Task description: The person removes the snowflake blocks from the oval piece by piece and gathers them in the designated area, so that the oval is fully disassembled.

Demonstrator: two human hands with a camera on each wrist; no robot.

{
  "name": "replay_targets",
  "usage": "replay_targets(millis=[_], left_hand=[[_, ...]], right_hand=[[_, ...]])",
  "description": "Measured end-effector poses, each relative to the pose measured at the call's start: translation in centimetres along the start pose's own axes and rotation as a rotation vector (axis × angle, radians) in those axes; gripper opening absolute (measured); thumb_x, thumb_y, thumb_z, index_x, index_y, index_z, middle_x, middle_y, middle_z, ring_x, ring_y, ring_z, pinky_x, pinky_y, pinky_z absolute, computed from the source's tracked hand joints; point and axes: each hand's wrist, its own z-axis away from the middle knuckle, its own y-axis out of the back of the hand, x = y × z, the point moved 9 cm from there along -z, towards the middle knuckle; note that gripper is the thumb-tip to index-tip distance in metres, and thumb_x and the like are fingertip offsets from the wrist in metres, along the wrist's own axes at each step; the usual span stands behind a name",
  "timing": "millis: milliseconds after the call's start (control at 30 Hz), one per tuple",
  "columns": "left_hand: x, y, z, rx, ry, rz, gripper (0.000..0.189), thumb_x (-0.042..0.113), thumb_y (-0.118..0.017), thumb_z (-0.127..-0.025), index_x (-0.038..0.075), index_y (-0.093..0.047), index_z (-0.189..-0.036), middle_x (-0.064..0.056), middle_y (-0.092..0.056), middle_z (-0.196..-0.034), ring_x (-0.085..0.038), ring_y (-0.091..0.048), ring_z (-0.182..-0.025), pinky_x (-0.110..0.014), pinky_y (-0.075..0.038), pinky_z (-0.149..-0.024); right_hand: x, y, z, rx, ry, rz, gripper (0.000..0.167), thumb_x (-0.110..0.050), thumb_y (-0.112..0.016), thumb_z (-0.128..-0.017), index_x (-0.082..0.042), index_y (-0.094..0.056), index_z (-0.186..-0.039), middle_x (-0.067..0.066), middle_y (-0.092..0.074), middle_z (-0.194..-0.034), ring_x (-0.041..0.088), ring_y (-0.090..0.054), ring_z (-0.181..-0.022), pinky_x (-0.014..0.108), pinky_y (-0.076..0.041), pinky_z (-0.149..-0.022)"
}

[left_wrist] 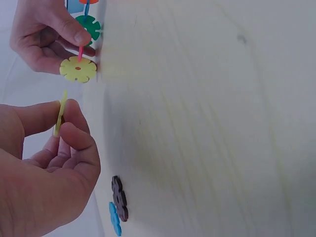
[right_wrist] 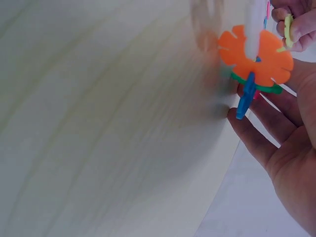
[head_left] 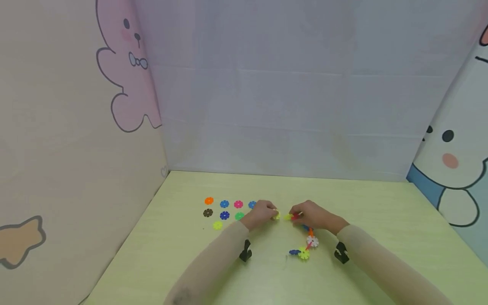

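Between thumb and fingertips, my left hand (head_left: 262,213) pinches a yellow notched disc (left_wrist: 60,113), held edge-on. Opposite it, my right hand (head_left: 314,214) holds a chain of interlocked snowflake discs by its pink and green disc (left_wrist: 91,28) end. A second yellow disc (left_wrist: 79,75) sticks out from that end, facing the left hand with a small gap between. Further down the chain come a blue disc (right_wrist: 245,98) and an orange disc (right_wrist: 271,54). Its tail, with a white disc (head_left: 312,241), another yellow disc (head_left: 303,253) and a dark blue disc (head_left: 294,252), trails toward the person.
Loose discs lie in rough rows left of the hands, among them orange (head_left: 209,201), pink (head_left: 238,204), brown (head_left: 207,212) and green (head_left: 239,216) ones. The pale table (head_left: 152,262) meets a grey back wall (head_left: 267,127) and cartoon-printed side panels.
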Motion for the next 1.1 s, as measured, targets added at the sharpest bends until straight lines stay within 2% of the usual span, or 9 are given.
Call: replay_targets(millis=[233, 400, 467, 633, 800, 1100], left_hand=[[-0.7, 2.4, 0.5, -0.001, 0.026, 0.032, 0.016, 0.018, -0.070, -0.084, 0.007, -0.065, -0.094, -0.004, -0.067, -0.079, -0.017, -0.062, -0.073, -0.028, -0.047, -0.065], [-1.3, 3.5, 0.9, -0.037, 0.010, 0.121, 0.013, 0.010, -0.066, -0.085, 0.001, -0.065, -0.095, -0.011, -0.066, -0.081, -0.022, -0.061, -0.071, -0.032, -0.051, -0.066], [-1.5, 3.8, 1.0, -0.049, 0.003, 0.134, 0.013, 0.007, -0.064, -0.085, -0.001, -0.065, -0.096, -0.010, -0.065, -0.081, -0.022, -0.061, -0.071, -0.032, -0.052, -0.068], [-2.1, 4.4, 1.7, -0.088, 0.004, 0.033, 0.013, 0.008, -0.065, -0.086, -0.001, -0.068, -0.096, -0.005, -0.065, -0.084, -0.019, -0.064, -0.072, -0.030, -0.052, -0.068], [-2.9, 4.6, 2.5, -0.128, 0.003, -0.050, 0.013, 0.007, -0.065, -0.086, 0.001, -0.069, -0.096, -0.006, -0.067, -0.092, -0.016, -0.062, -0.072, -0.028, -0.051, -0.068], [-3.7, 5.0, 3.3, -0.135, 0.015, -0.202, 0.007, 0.008, -0.069, -0.083, 0.007, -0.067, -0.090, -0.001, -0.063, -0.084, -0.015, -0.057, -0.071, -0.026, -0.049, -0.063]], right_hand=[[0.0, 0.0, 0.0, -0.004, -0.011, 0.001, 0.018, -0.012, -0.072, -0.084, -0.008, -0.069, -0.100, -0.005, -0.067, -0.091, 0.011, -0.062, -0.083, 0.031, -0.052, -0.075], [0.0, 0.1, 0.0, -0.001, -0.009, -0.001, 0.018, -0.012, -0.072, -0.083, -0.008, -0.069, -0.101, -0.005, -0.067, -0.092, 0.012, -0.062, -0.084, 0.032, -0.052, -0.075], [0.0, 0.1, 0.0, -0.001, -0.010, -0.001, 0.018, -0.012, -0.072, -0.083, -0.008, -0.069, -0.101, -0.004, -0.067, -0.092, 0.013, -0.062, -0.084, 0.033, -0.052, -0.075], [0.2, 0.0, 0.0, -0.009, -0.026, 0.003, 0.019, -0.013, -0.073, -0.083, -0.008, -0.069, -0.102, -0.004, -0.066, -0.093, 0.012, -0.062, -0.084, 0.032, -0.052, -0.076], [0.4, -0.1, -0.1, -0.012, -0.029, 0.005, 0.019, -0.014, -0.073, -0.083, -0.009, -0.069, -0.101, -0.006, -0.066, -0.092, 0.010, -0.061, -0.083, 0.031, -0.051, -0.076], [0.7, -0.2, -0.1, -0.022, -0.044, -0.008, 0.018, -0.015, -0.073, -0.083, -0.011, -0.069, -0.101, -0.008, -0.065, -0.092, 0.008, -0.059, -0.081, 0.030, -0.051, -0.075]])
